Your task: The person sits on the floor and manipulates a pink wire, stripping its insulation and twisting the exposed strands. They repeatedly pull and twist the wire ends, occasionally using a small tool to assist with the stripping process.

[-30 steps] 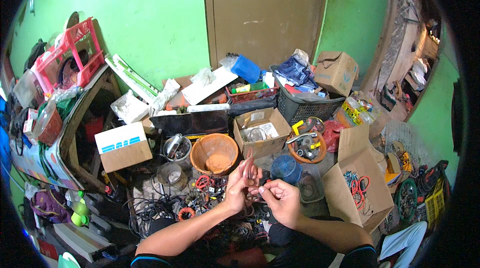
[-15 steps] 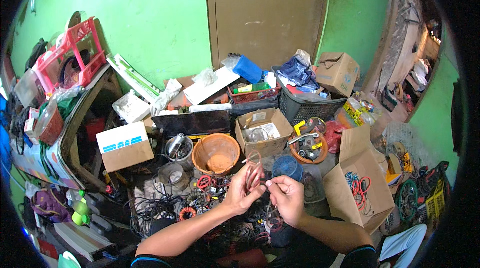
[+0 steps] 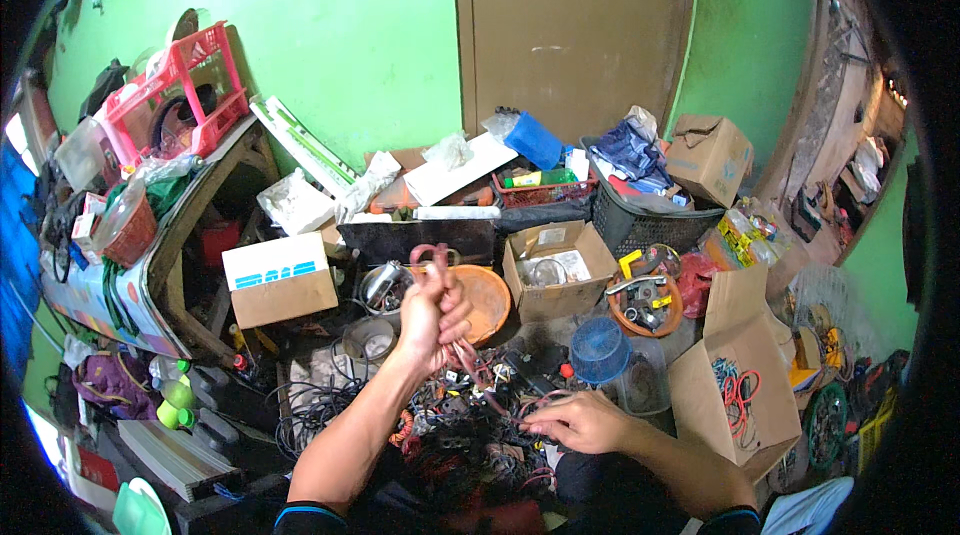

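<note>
My left hand [image 3: 437, 313] is raised over the pile, its fingers wrapped round a reddish-brown wire [image 3: 480, 382] whose looped end stands above the fist. From there the wire runs down and right to my right hand [image 3: 580, 422], whose thumb and fingertips close on it low over the pile. Below both hands spreads a heap of tangled cables and small electrical parts [image 3: 450, 417]. Behind my left hand is an orange-brown basin [image 3: 487, 300], partly hidden by the hand.
Beyond the pile stand an open cardboard box [image 3: 560, 300], a blue round basket [image 3: 600, 350] and a basin of tools [image 3: 645, 320]. A tall open carton with coloured wires [image 3: 735, 405] stands at the right. On the left is a cluttered table [image 3: 120, 305] with a pink rack [image 3: 215, 85].
My hands, close together before, have moved apart: the left up and left with the looped wire, the right slightly down. A length of wire now stretches between them. The view has shifted left.
</note>
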Demonstrator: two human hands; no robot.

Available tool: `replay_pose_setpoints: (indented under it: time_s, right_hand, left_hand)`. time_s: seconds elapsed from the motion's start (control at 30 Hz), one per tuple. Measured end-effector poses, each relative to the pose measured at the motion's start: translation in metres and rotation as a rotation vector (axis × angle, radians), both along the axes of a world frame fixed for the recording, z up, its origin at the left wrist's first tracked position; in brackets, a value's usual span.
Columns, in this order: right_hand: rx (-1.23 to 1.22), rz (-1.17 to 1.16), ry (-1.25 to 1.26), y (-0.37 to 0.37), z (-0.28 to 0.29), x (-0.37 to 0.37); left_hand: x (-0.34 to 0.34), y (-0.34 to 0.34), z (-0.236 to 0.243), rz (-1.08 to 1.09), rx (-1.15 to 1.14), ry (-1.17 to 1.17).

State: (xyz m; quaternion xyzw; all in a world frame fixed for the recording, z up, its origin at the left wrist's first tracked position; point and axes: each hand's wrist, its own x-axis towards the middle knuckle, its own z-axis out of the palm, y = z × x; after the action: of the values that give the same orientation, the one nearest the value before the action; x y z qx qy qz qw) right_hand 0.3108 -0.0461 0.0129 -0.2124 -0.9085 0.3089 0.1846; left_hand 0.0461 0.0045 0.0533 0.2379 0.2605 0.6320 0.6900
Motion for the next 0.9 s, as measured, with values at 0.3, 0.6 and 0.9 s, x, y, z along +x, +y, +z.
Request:
replay_pose_setpoints:
  time_s: [0.3, 0.6, 0.9]
  right_hand:
    - [0.398, -0.477, 0.321, 0.011, 0.037, 0.012]
    - [0.612, -0.695, 0.426, 0.024, 0.062, 0.050]
    - [0.260, -0.476, 0.449, -0.013, 0.048, -0.007]
  left_hand:
    - [0.073, -0.043, -0.010, -0.694, 0.271, 0.839]
    - [0.055, -0.029, -0.014, -0.461, 0.325, 1.077]
    - [0.097, -0.044, -0.012, -0.020, 0.505, 0.655]
